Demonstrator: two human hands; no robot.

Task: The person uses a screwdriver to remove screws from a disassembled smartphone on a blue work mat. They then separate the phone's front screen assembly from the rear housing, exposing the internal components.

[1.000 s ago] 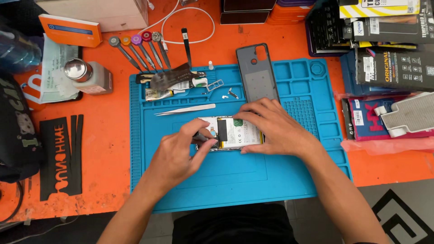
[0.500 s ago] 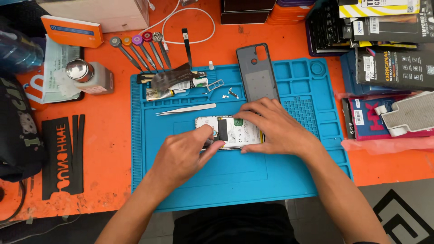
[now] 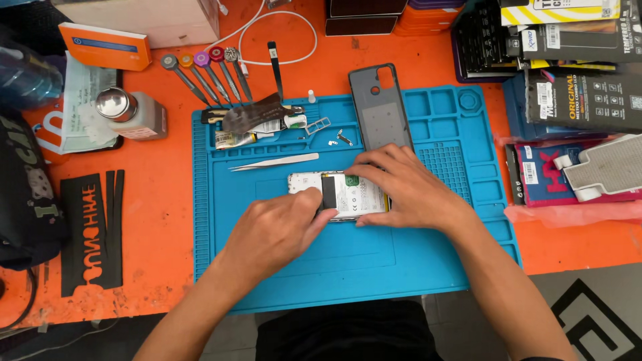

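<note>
The opened phone (image 3: 341, 194) lies flat mid-mat (image 3: 414, 267), long axis running left to right across the tabletop. The right hand (image 3: 408, 190) pins its right end, fingers spread in a released grip; the left hand (image 3: 277, 230) presses its lower left edge. Since a second ago, the left fingers have slid off the top, baring more of the phone.
</note>
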